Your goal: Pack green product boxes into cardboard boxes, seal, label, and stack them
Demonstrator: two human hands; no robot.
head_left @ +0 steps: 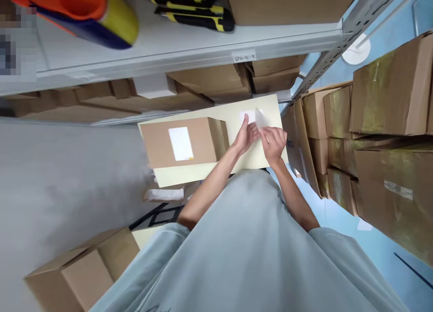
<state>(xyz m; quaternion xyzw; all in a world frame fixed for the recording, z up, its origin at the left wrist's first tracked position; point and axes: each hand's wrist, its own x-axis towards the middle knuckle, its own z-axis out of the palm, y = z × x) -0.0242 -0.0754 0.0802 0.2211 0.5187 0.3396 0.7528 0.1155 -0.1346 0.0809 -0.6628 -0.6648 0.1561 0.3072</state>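
My right hand [273, 143] pinches the lower edge of a small white label sheet [260, 119], which stands up at an angle. Close beside it, my left hand [246, 134] has its fingers curled and its thumb raised over another white part of the sheet [242, 115]; whether these are one folded sheet or two, I cannot tell. Both hands are above a cream-coloured tabletop [184, 176]. To their left on this top lies a closed cardboard box [157, 143] with a white label [181, 143] on its upper face.
A metal shelf [189, 55] crosses the view above the tabletop, bearing black-and-yellow utility knives [199, 20] and an orange, blue and yellow tape dispenser [81, 14]. Stacked cartons [389, 91] crowd the right side. Another cardboard box [88, 271] is at lower left, near a grey wall [67, 181].
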